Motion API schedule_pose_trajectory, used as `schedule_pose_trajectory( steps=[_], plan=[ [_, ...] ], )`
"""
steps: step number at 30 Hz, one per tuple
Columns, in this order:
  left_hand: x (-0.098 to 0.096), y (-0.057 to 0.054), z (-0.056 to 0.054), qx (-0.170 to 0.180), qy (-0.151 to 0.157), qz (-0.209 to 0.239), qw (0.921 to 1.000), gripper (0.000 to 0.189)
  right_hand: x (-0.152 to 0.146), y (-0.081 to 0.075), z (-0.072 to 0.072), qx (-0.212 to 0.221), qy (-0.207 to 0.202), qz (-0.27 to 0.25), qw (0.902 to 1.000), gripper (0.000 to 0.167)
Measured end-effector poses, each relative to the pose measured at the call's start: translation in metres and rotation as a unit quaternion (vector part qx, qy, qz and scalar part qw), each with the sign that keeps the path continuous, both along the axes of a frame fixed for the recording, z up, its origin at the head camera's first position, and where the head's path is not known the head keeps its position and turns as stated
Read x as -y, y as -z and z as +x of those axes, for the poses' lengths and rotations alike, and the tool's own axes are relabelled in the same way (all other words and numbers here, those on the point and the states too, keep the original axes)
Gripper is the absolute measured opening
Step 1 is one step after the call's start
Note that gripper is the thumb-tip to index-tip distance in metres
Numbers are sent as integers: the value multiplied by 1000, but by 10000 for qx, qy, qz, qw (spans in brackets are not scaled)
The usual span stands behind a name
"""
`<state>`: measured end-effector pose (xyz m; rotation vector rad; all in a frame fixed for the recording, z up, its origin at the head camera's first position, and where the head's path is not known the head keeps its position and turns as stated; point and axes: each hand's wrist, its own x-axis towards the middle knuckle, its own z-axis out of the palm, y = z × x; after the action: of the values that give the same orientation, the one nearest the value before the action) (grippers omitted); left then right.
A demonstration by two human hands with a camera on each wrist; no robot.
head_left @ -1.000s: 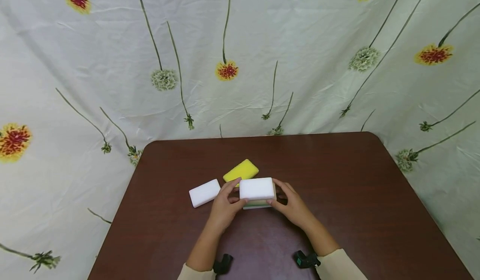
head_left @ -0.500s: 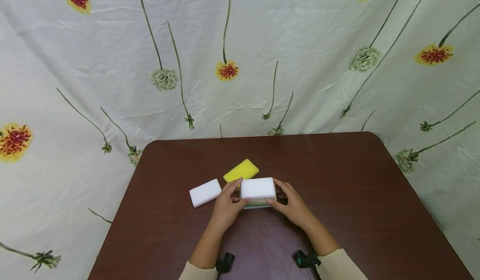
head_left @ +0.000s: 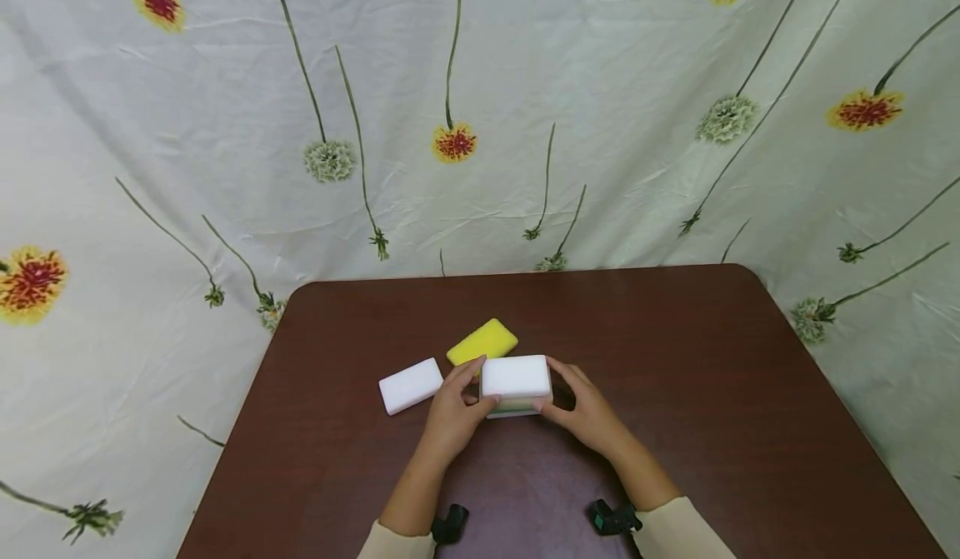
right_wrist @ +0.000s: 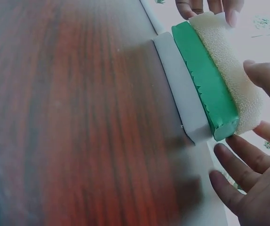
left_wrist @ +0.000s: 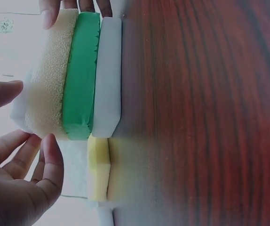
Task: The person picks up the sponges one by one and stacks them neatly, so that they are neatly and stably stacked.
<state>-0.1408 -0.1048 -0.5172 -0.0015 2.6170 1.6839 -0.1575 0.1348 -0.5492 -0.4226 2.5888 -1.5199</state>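
A stack of blocks stands on the table between the two hands. On top lies a white sponge block (head_left: 515, 376). Below it come a cream porous sponge (left_wrist: 52, 70), a green-wrapped block (left_wrist: 82, 77) and a white block (left_wrist: 107, 77) on the tabletop. My left hand (head_left: 452, 409) holds the upper part of the stack at its left end, thumb at the front and fingers around the end. At the right end my right hand (head_left: 588, 413) does the same, thumb on the near face. The stack's far side is hidden in the head view.
Left of the stack, another white block (head_left: 410, 385) lies flat. A yellow sponge (head_left: 483, 341) lies behind the stack, partly covered by the left fingers. The brown table (head_left: 675, 359) extends to a flower-patterned cloth (head_left: 600, 59) at the back.
The left hand and the top white sponge block have shifted very slightly to the right. The right hand stays where it was.
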Motion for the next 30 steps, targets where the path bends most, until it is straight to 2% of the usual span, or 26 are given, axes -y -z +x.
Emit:
schedule_pose_trajectory(
  steps=[6, 14, 18, 23, 30],
  plan=[
    [1, -1, 0, 147, -14, -15, 9999, 67, 1, -3, 0, -218, 24, -192, 9996, 82],
    [3, -1, 0, 259, -68, -171, 9995, 68, 4, -3, 1, -484, 93, -334, 9982, 67],
    [5, 0, 0, 302, -52, -190, 9993, 68, 5, -2, 1, -554, 120, -347, 9978, 66],
    [8, 2, 1, 234, -68, -44, 9997, 69, 5, -2, 0, -560, 145, -343, 9977, 64],
    [16, -4, 4, 216, -339, 260, 9989, 68, 4, -3, -1, -575, 167, -319, 9977, 65]
  ],
)
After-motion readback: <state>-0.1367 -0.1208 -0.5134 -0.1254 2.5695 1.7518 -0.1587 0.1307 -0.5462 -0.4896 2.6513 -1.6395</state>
